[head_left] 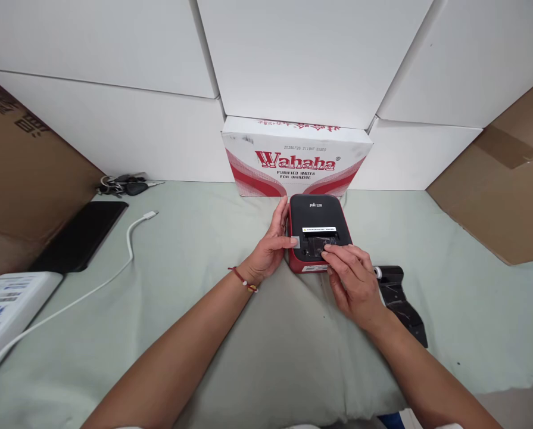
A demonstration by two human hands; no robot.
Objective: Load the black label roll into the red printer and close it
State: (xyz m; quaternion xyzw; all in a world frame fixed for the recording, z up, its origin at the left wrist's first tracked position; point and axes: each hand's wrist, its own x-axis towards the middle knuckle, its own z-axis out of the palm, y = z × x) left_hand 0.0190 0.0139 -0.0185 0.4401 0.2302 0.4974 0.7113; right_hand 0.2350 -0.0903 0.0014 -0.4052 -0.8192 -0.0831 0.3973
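Note:
A small black and red label printer (316,219) sits on the pale green table cover in front of a Wahaha water carton (296,156). My left hand (270,249) grips the printer's left side, thumb resting on its top near a grey button. My right hand (352,280) lies over the printer's front right corner, its fingers pressed together at the black slot in the top, where they pinch something dark that I cannot make out. A red bead bracelet is on my left wrist.
A black strip of ribbon or film (400,301) lies right of the printer. At the left are a black phone (81,233), keys (122,185), a white cable (114,268) and a white box (7,307). White and brown cartons wall the back and sides.

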